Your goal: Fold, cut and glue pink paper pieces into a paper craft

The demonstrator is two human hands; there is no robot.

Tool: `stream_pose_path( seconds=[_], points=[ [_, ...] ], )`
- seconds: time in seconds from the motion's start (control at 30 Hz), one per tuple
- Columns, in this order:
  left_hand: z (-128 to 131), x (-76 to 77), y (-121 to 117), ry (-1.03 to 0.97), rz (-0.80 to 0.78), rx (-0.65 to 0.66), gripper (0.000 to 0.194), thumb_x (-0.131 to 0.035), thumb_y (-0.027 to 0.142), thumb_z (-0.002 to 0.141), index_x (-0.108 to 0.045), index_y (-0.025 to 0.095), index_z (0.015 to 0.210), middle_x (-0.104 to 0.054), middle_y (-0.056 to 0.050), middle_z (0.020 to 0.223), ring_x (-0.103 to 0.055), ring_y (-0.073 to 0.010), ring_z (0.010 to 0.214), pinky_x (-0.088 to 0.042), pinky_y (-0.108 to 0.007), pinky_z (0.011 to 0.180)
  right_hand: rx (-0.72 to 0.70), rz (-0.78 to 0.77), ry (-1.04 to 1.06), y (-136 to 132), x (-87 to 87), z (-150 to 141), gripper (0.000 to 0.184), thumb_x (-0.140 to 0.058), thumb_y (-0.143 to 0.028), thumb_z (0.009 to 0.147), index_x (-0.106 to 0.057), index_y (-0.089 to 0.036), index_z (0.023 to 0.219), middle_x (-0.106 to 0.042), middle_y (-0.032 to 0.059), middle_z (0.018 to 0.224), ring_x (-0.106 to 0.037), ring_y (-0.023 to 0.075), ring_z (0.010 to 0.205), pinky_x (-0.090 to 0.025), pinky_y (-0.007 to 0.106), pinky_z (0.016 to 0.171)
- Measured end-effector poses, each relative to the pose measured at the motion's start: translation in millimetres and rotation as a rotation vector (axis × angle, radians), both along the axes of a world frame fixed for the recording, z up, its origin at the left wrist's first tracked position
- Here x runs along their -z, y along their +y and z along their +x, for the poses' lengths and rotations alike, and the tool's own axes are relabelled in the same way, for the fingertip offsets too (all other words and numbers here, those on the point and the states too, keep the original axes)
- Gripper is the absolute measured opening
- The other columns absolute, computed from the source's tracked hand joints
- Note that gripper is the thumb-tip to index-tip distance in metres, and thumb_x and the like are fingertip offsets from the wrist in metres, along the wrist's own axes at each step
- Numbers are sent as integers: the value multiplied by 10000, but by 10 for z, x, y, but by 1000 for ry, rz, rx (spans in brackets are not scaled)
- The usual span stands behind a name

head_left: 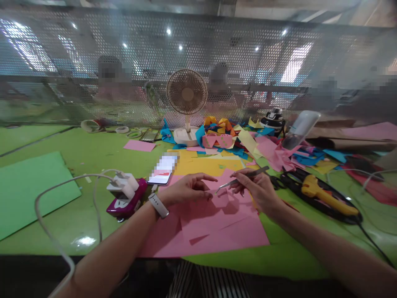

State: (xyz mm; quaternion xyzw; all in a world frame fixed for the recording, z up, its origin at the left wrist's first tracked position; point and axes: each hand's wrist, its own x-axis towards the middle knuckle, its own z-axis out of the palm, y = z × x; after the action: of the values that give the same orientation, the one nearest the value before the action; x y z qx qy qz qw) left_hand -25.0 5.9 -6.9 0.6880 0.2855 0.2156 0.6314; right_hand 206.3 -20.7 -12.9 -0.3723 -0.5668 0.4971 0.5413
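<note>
Over the pink paper (235, 236), my right hand (256, 188) grips a pair of bent-tip tweezers (245, 175) like a pen. Their tip points left, toward my left hand, and I cannot make out whether anything is pinched in it. My left hand (189, 191) hovers above the same paper with thumb and index finger apart and nothing visible between them. A grey-banded watch (159, 205) is on the left wrist. Small cut pieces of pink paper lie beneath the hands, partly in their shadow. Behind them is a yellow sheet (198, 163).
A lit phone (163, 169) and a purple power strip (127, 203) with white plugs stand to the left. Rightward, a yellow glue gun (330, 196) rests in a black tray. A fan (187, 95), coloured paper scraps (266, 149) and a perforated screen (133, 49) are behind.
</note>
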Motion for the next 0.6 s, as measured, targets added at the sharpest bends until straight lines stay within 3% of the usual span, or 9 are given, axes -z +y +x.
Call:
stream_pose_path(
  seconds=[0.23,0.33,0.6],
  points=[
    [11,6,-3,3,-13,2,491,-631,313,776,-466,183,1220,-646,-61,806,-569,-110,654,-396,-196,535,50,27,-5,-34,13,-28,182,-623,-343,776,-632,-163,796,-681,20,579,-633,129,481,-443,193,422],
    [14,1,-8,-7,-29,-8,504,-632,335,773,-458,170,1217,-652,-79,830,-590,-136,694,-413,-208,534,75,33,-6,-53,14,-42,208,-623,-354,773,-618,-150,813,-686,34,592,-642,143,492,-455,203,420],
    [22,11,-2,-19,12,-11,466,-623,331,783,-482,187,1203,-648,-65,837,-569,-112,661,-395,-204,540,97,31,9,-59,43,-54,217,-622,-353,775,-607,-146,838,-690,39,600,-645,146,498,-470,213,437]
  ],
)
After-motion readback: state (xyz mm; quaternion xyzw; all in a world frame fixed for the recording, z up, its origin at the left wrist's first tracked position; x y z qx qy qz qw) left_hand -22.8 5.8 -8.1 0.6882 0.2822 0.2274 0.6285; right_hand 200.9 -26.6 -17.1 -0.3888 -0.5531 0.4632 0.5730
